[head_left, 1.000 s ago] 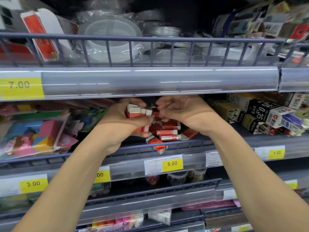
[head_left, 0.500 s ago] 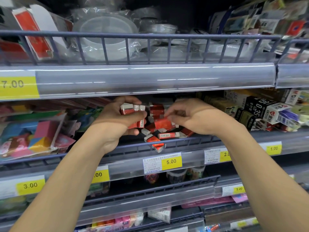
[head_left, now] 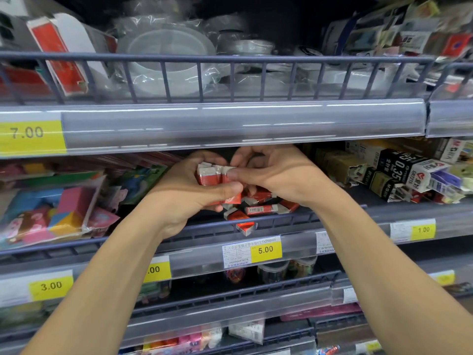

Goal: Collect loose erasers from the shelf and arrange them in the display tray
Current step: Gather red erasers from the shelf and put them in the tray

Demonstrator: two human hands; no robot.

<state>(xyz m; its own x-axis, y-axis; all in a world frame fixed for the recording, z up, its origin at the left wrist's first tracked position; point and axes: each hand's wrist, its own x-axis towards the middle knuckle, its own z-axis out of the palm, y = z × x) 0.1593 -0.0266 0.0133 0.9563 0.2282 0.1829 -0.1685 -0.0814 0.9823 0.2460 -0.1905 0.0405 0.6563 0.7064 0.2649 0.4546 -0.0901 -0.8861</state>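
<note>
Left hand (head_left: pixel 189 193) curled shut round stack of red erasers (head_left: pixel 212 175), thumb under, fingers behind. Right hand (head_left: pixel 276 175) pinches one more eraser onto stack end, thumb and fingertip closed on it. Loose erasers (head_left: pixel 258 208) in messy pile on shelf (head_left: pixel 332 216) just below hands. One eraser (head_left: pixel 245 227) hangs over shelf rail, tipped down. Tray not seen. Risks: full left hand may drop stack if more gets pushed in; bump to pile may knock hanging eraser off.

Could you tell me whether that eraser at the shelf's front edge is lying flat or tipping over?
Tipping: the eraser tilts over the shelf rail, below the pile.
</note>
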